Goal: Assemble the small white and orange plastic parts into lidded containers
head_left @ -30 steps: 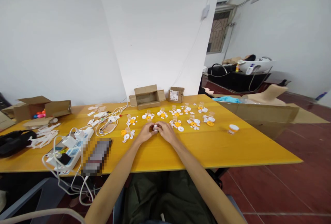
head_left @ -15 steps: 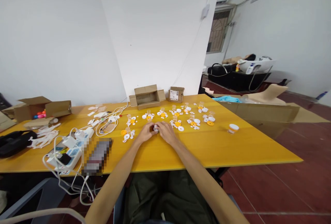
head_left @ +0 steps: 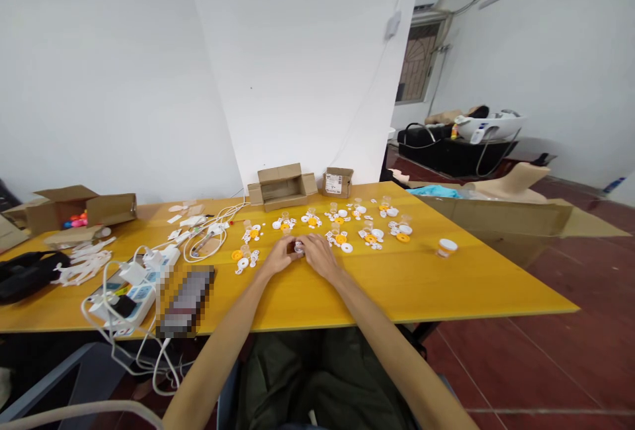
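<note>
My left hand (head_left: pixel 278 256) and my right hand (head_left: pixel 320 254) meet over the middle of the yellow table, fingers curled round a small clear cup (head_left: pixel 298 247). Something white with dark marks shows in the cup; my fingers hide much of it. Just left of my left hand lie an orange ring-like part (head_left: pixel 237 255), a white round lid (head_left: pixel 243 262) and small white printed pieces (head_left: pixel 254 257). To the right of my right hand are another orange part (head_left: pixel 340 239) and a white disc (head_left: pixel 346 247).
Farther back stand several similar sets with clear cups (head_left: pixel 368 225). A white-lidded jar (head_left: pixel 447 247) sits at the right. Cardboard boxes (head_left: pixel 280 193) line the back. A power strip (head_left: pixel 143 294), cables and a blurred-out phone (head_left: pixel 188 301) occupy the left.
Almost nothing differs. Both hands stay around the small clear cup in the same place; the view has shifted very slightly.
</note>
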`<action>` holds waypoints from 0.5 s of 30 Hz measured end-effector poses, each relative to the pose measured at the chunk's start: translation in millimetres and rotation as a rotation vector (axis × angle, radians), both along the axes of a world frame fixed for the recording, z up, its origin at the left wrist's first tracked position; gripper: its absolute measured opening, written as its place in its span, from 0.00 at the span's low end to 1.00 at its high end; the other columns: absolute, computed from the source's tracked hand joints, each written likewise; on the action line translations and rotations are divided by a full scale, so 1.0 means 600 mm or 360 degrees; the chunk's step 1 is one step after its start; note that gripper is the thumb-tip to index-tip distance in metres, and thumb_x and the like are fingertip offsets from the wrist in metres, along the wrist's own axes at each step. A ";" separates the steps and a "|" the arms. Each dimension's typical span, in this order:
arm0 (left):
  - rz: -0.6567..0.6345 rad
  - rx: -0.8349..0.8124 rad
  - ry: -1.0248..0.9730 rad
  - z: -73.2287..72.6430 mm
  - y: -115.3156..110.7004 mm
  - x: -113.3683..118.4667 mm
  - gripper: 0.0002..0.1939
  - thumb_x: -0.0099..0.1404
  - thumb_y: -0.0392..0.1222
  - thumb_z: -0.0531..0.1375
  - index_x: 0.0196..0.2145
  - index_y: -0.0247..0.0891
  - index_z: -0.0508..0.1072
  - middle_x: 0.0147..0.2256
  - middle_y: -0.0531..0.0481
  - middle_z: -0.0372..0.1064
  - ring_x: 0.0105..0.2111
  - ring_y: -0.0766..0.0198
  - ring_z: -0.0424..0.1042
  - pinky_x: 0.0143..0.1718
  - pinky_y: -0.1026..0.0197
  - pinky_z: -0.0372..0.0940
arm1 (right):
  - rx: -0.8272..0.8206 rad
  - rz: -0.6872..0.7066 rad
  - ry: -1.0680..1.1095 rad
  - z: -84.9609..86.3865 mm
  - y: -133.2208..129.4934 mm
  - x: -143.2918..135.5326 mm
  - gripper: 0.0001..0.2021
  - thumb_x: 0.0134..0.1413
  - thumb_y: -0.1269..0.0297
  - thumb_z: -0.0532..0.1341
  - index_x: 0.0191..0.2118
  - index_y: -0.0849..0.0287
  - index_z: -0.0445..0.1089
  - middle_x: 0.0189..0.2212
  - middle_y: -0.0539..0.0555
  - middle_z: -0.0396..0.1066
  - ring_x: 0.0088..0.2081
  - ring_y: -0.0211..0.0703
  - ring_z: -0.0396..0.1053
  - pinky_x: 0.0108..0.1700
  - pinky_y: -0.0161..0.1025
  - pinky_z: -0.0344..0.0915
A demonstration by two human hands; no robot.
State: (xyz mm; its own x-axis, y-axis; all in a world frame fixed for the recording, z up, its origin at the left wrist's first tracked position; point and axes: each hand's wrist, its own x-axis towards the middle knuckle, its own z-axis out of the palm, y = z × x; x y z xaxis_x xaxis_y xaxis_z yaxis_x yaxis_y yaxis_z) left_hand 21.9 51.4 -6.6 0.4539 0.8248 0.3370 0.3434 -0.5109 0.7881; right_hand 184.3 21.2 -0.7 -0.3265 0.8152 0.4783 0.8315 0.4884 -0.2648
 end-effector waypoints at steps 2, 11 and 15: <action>0.0013 0.0007 0.0009 0.002 -0.001 0.001 0.08 0.56 0.41 0.67 0.34 0.37 0.75 0.34 0.51 0.71 0.37 0.59 0.69 0.45 0.57 0.65 | -0.0005 -0.0024 0.0017 -0.003 0.002 -0.001 0.10 0.63 0.73 0.56 0.41 0.56 0.74 0.35 0.56 0.76 0.40 0.47 0.72 0.44 0.40 0.64; -0.0020 -0.0001 -0.0022 0.005 -0.002 0.001 0.04 0.56 0.36 0.65 0.31 0.37 0.73 0.32 0.52 0.69 0.35 0.60 0.68 0.43 0.58 0.65 | 0.0035 0.0079 0.0219 -0.014 0.007 0.001 0.10 0.62 0.75 0.56 0.42 0.54 0.72 0.35 0.55 0.75 0.41 0.47 0.72 0.46 0.41 0.65; -0.0005 0.0010 -0.0002 0.004 -0.001 0.000 0.05 0.55 0.35 0.65 0.31 0.37 0.73 0.32 0.52 0.69 0.35 0.60 0.68 0.43 0.58 0.64 | -0.0067 0.0119 0.0297 -0.010 0.005 0.003 0.08 0.61 0.74 0.58 0.42 0.56 0.72 0.38 0.55 0.75 0.42 0.46 0.71 0.46 0.40 0.66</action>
